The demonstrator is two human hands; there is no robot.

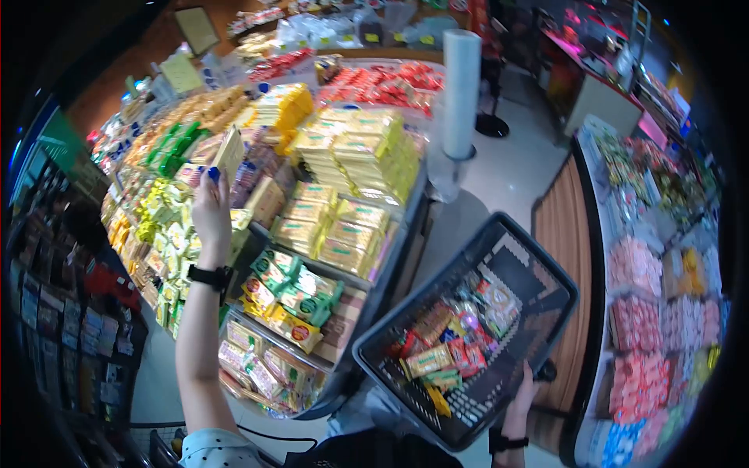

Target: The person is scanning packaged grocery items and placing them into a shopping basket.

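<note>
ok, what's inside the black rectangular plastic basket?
The basket holds a loose pile of small multicoloured wrapped packets, including a cream rectangular packet. Anything beneath the top layer is covered.

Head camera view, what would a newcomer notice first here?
Probably the black plastic basket holding colourful wrapped packets, lower right of centre, with the right hand at its edge. Left of it, the left hand reaches over a display heaped with brightly packaged goods. Beyond the basket, a tall whitish cylinder stands upright.

Wears a pale fabric sleeve with dark dots [222,449] on the left arm, a black band-shaped left-wrist strap [208,277], and a similar black right-wrist strap [509,444].
</note>
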